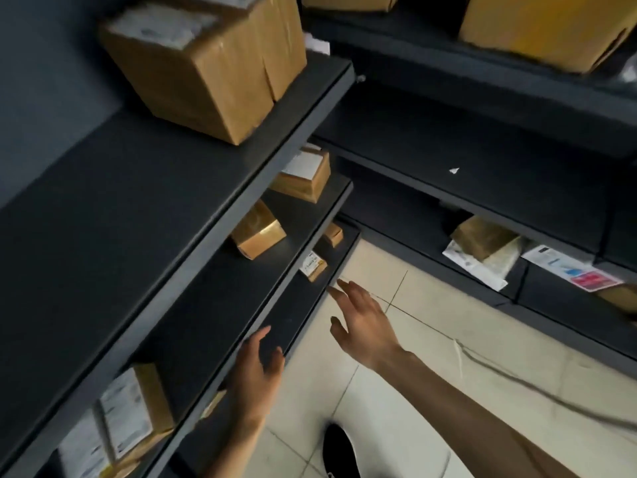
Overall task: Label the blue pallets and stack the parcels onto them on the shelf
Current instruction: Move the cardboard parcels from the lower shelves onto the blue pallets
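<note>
Dark grey shelves point(148, 188) run along the left. A large cardboard parcel point(206, 63) stands on the top board. On the board below lie small parcels point(303, 175), point(256, 231) and a labelled one point(138, 405) near me. A small labelled parcel point(313, 266) sits on the lowest board. My right hand point(362, 319) reaches toward that lowest board's edge, fingers straight, holding nothing. My left hand point(256, 370) hovers at the shelf edge, fingers relaxed and empty. No blue pallet is in view.
A second shelf unit point(482, 188) stands at the right, with a tan parcel point(482, 238), envelopes point(572, 270) and a big box point(548, 25) on top. Pale floor tiles point(396, 408) lie between the units; my black shoe point(339, 450) shows below.
</note>
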Demonstrator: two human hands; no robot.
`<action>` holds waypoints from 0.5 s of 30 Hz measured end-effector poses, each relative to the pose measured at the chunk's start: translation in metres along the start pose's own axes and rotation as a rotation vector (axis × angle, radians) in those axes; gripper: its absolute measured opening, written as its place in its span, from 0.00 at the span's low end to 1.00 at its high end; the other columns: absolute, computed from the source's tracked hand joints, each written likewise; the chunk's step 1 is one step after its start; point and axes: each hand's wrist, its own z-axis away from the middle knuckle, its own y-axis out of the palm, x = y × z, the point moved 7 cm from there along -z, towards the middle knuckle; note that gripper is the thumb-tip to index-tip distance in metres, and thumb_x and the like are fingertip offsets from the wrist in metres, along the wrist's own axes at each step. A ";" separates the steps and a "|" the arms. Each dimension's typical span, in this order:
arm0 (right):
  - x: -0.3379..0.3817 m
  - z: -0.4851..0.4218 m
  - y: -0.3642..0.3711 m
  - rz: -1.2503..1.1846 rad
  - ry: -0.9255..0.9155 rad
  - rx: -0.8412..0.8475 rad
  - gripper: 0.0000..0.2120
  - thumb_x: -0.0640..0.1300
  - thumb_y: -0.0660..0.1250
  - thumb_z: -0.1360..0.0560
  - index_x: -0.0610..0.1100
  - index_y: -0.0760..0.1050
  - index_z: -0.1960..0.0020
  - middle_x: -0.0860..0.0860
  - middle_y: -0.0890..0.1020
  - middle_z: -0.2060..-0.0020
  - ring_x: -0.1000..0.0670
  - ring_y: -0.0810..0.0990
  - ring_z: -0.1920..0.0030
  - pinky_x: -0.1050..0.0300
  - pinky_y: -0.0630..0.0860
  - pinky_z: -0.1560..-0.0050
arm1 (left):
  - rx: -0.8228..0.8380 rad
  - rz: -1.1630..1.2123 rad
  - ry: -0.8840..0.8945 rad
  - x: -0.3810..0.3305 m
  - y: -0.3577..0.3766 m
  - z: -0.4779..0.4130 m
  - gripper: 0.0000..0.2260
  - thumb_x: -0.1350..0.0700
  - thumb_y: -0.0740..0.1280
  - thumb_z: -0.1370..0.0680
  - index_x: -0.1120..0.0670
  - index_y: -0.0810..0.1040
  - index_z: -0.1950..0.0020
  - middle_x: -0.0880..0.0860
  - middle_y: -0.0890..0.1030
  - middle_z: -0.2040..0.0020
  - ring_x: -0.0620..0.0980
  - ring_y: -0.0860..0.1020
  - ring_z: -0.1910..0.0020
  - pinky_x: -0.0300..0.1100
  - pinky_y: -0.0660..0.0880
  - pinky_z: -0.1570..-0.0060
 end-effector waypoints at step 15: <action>-0.241 -0.266 0.214 0.033 0.079 -0.259 0.39 0.60 0.62 0.23 0.52 0.45 0.21 0.43 0.50 0.21 0.39 0.50 0.23 0.40 0.54 0.25 | -0.072 -0.166 0.111 0.097 0.282 -0.319 0.39 0.33 0.64 0.26 0.45 0.53 0.21 0.57 0.52 0.20 0.62 0.52 0.23 0.64 0.62 0.30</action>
